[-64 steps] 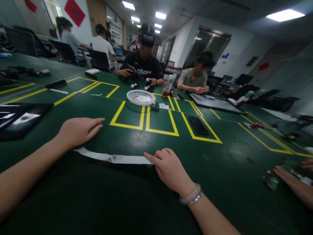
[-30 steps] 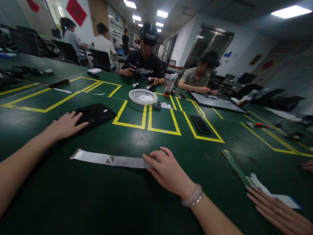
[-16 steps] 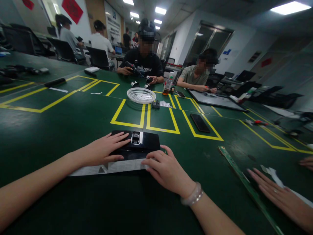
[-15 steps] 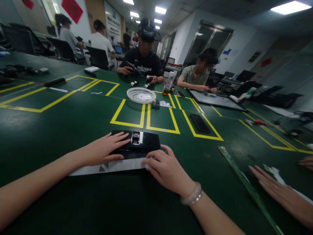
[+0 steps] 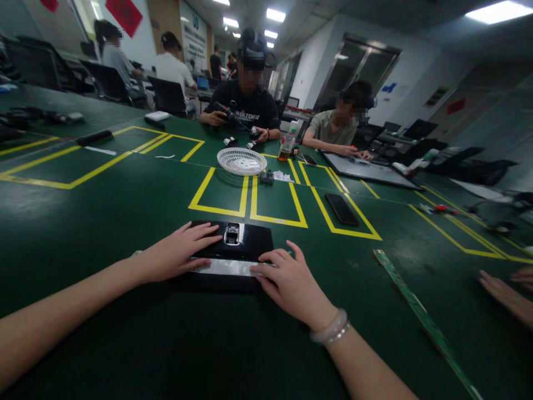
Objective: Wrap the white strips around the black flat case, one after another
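A glossy black base [image 5: 252, 238] with a silver-rimmed square socket [image 5: 232, 234] lies in front of me on the green table. Across its near part runs a pale printed strip [image 5: 227, 267]. My left hand [image 5: 183, 253] rests with spread fingers on the left of the base, its thumb at the strip. At the strip's right end are the fingertips of my right hand [image 5: 287, 278], with the other fingers apart and raised. Under my left hand and wrist, part of the strip is hidden.
A long green circuit board [image 5: 420, 314] lies to the right, with another person's hand [image 5: 506, 294] beyond it. Farther off are a phone [image 5: 341, 209], a white basket [image 5: 241, 161], a bottle [image 5: 287, 145] and a flat panel [image 5: 370, 169]. Two people sit opposite.
The strip has shifted away from me and now lies higher on the base. My right hand has moved slightly right. The other person's hand at right has drawn back from the circuit board.
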### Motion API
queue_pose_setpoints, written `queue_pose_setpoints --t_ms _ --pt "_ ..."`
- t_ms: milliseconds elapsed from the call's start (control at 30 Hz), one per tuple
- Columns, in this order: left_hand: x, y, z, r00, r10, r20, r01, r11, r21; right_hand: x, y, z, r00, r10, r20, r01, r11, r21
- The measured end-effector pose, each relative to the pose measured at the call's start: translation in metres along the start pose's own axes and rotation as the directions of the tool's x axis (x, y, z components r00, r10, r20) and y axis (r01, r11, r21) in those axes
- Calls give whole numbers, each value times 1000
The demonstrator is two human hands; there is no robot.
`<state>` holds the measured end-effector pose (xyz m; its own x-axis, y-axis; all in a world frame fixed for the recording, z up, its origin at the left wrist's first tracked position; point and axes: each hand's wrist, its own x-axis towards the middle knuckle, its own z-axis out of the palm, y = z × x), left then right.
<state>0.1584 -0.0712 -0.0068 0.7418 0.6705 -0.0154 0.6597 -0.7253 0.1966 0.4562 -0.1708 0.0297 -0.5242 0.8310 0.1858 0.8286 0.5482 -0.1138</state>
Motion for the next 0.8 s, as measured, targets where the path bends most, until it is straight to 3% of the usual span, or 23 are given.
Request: queue_pose_setpoints --t_ms 167,367,567,800 --pt "-1 3 1 996 67 -51 -66 998 17 0 -1 0 1000 1 8 -1 1000 -8" --pt "-3 15 -1 976 216 9 -216 976 14 1 -1 1 999 0 -32 -1 1000 -27" --pt "-3 17 -1 974 224 25 -225 974 39 -1 3 2 986 113 -120 -125 987 -102" --pt "-4 21 -4 972 236 19 -236 971 35 -1 6 3 981 124 -148 -143 981 -128"
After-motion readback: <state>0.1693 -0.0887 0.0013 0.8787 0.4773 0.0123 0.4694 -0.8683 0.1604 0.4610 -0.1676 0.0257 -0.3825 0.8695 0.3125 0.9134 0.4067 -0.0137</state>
